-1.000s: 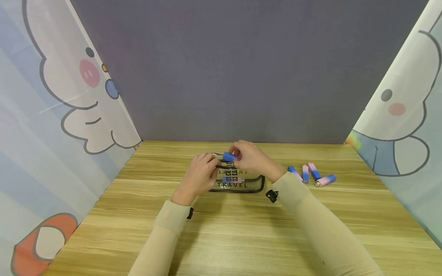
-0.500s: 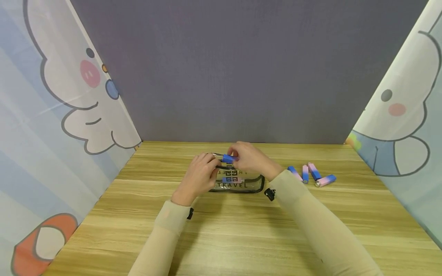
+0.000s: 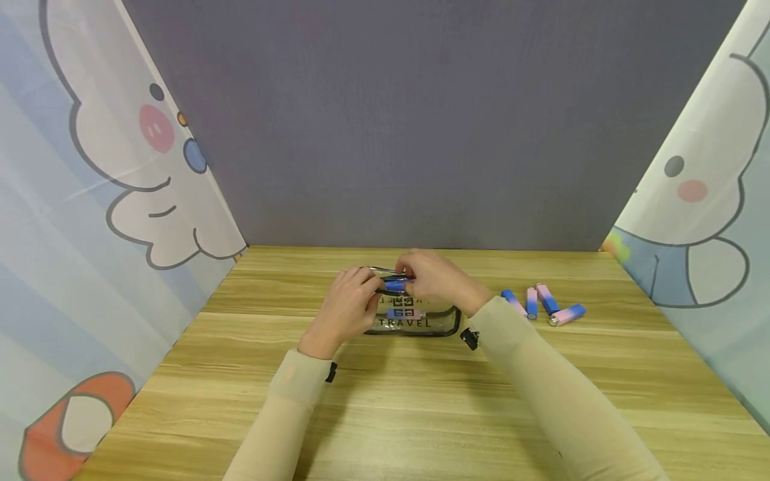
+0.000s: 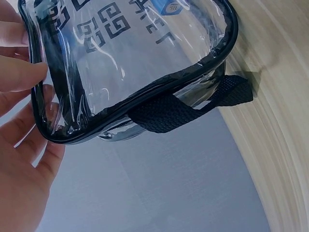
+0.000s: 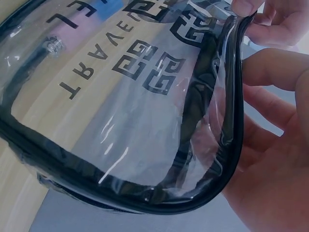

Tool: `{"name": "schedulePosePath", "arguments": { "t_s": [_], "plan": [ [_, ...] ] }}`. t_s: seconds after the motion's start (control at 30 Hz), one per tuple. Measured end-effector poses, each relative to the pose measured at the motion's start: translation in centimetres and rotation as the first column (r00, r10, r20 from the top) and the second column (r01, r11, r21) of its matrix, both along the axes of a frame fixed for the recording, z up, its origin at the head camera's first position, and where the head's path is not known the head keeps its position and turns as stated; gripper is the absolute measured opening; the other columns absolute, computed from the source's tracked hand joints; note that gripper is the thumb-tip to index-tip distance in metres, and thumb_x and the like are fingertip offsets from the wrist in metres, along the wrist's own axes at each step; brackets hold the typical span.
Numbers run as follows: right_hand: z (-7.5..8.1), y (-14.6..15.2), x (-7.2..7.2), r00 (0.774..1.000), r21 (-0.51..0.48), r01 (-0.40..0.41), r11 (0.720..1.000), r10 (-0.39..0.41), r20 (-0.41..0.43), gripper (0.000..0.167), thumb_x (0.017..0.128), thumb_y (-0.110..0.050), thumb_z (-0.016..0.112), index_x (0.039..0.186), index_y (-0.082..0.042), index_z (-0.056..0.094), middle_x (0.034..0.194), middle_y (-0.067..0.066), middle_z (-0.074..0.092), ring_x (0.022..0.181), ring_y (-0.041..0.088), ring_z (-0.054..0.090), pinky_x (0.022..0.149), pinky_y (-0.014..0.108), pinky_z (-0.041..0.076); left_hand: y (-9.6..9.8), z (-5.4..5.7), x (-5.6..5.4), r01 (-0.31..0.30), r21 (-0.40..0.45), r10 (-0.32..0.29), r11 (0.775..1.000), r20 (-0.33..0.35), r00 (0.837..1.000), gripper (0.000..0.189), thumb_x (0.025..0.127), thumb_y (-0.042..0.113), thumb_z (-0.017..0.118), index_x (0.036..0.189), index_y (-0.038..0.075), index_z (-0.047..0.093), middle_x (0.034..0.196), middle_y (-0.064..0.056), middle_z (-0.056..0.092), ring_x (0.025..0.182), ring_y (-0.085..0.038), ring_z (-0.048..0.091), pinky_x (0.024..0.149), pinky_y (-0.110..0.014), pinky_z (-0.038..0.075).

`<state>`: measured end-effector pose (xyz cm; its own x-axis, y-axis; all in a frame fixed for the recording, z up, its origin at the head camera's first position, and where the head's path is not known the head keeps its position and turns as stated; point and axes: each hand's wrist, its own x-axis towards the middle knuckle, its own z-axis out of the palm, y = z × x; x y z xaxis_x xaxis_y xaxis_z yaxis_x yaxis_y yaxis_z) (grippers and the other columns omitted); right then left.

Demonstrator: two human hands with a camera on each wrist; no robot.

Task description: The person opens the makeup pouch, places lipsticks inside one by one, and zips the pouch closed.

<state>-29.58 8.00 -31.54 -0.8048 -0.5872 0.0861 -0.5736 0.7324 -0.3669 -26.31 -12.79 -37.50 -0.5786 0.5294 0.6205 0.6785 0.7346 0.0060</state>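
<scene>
A clear travel bag with black piping stands upright on the table, its top opening parted. My left hand pinches the bag's rim at the left; in the left wrist view, fingertips lie along the black edging. At the mouth, my right hand holds a small blue stick, which sits between the two rims. The right wrist view shows my right hand beside the piping, the held stick hidden. Inside the bag lies a pink-and-blue stick with a shiny metal end.
Several similar pink-and-blue sticks lie on the wooden table right of the bag. A black webbing strap hangs off the bag's side. A grey panel stands behind the table, with cartoon-printed curtains at both sides.
My right hand has lowered the blue stick slightly from above the bag's opening to between its rims. My left hand has stayed at the rim.
</scene>
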Motion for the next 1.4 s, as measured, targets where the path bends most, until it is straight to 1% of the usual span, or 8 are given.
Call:
{"name": "schedulePosePath", "arguments": {
  "t_s": [0.23, 0.57, 0.67, 0.77, 0.93, 1.13, 1.4],
  "plan": [
    [0.2, 0.1, 0.2, 1.0, 0.022, -0.007, 1.0, 0.007, -0.019, 0.027, 0.093, -0.006, 0.065, 0.119, -0.006, 0.068, 0.104, 0.006, 0.061, 0.089, 0.022, 0.056, 0.077, 0.039, 0.048, 0.0, 0.0, -0.1, -0.011, -0.013, 0.011, 1.0, 0.01, 1.0, 0.011, 0.09, 0.001, 0.069, 0.096, 0.01, 0.072, 0.099, -0.003, 0.066, 0.096, -0.024, 0.06, 0.08, -0.039, 0.048],
    [1.7, 0.4, 1.1, 0.999, 0.027, -0.009, 1.0, 0.01, -0.03, 0.024, 0.095, -0.009, 0.065, 0.119, -0.006, 0.068, 0.102, 0.006, 0.06, 0.091, 0.023, 0.058, 0.078, 0.039, 0.05, 0.0, 0.0, -0.1, -0.002, -0.002, 0.002, 1.0, 0.005, 1.0, 0.011, 0.089, 0.001, 0.07, 0.096, 0.009, 0.072, 0.099, -0.003, 0.066, 0.097, -0.024, 0.06, 0.081, -0.04, 0.048],
    [2.1, 0.5, 1.3, 0.999, 0.039, -0.014, 0.999, 0.016, -0.044, 0.025, 0.095, -0.009, 0.066, 0.119, -0.005, 0.068, 0.103, 0.006, 0.061, 0.094, 0.024, 0.059, 0.08, 0.04, 0.051, 0.0, 0.0, -0.1, -0.003, -0.002, 0.003, 1.0, 0.001, 1.0, 0.01, 0.09, 0.002, 0.07, 0.096, 0.01, 0.072, 0.097, -0.003, 0.066, 0.096, -0.024, 0.06, 0.081, -0.04, 0.048],
    [2.4, 0.7, 1.4, 0.998, 0.053, -0.015, 0.998, 0.018, -0.066, 0.026, 0.093, -0.009, 0.067, 0.118, -0.004, 0.068, 0.102, 0.007, 0.062, 0.092, 0.024, 0.059, 0.08, 0.04, 0.051, 0.0, 0.0, -0.1, -0.003, -0.003, 0.003, 1.0, -0.005, 1.0, 0.009, 0.09, 0.002, 0.07, 0.095, 0.01, 0.072, 0.096, -0.002, 0.066, 0.094, -0.024, 0.06, 0.079, -0.039, 0.048],
    [2.3, 1.3, 1.4, 0.996, 0.079, -0.007, 0.997, 0.015, -0.091, 0.026, 0.092, -0.01, 0.069, 0.117, -0.003, 0.069, 0.102, 0.008, 0.063, 0.091, 0.024, 0.058, 0.08, 0.04, 0.051, 0.0, 0.0, 0.0, -0.007, -0.01, 0.007, 1.0, 0.0, 1.0, 0.009, 0.09, 0.002, 0.07, 0.095, 0.01, 0.073, 0.095, -0.002, 0.066, 0.093, -0.024, 0.061, 0.08, -0.039, 0.048],
    [2.2, 2.6, 1.5, 0.994, 0.077, 0.005, 0.997, 0.004, -0.107, 0.024, 0.092, -0.009, 0.068, 0.115, -0.003, 0.069, 0.101, 0.008, 0.062, 0.092, 0.025, 0.058, 0.082, 0.043, 0.051, 0.0, 0.1, 0.0, -0.007, -0.004, 0.007, 1.0, 0.007, 1.0, 0.01, 0.09, 0.002, 0.071, 0.096, 0.01, 0.073, 0.097, -0.003, 0.067, 0.095, -0.024, 0.061, 0.081, -0.039, 0.049],
    [1.8, 4.0, 1.3, 0.995, 0.103, 0.009, 0.995, 0.001, -0.101, 0.026, 0.093, -0.009, 0.066, 0.117, 0.0, 0.069, 0.102, 0.009, 0.063, 0.093, 0.026, 0.059, 0.082, 0.045, 0.051, 0.0, 0.0, 0.0, -0.005, 0.0, 0.005, 1.0, 0.001, 1.0, 0.011, 0.089, 0.002, 0.071, 0.097, 0.009, 0.074, 0.097, -0.003, 0.067, 0.094, -0.024, 0.061, 0.082, -0.039, 0.049]
  ]
}}
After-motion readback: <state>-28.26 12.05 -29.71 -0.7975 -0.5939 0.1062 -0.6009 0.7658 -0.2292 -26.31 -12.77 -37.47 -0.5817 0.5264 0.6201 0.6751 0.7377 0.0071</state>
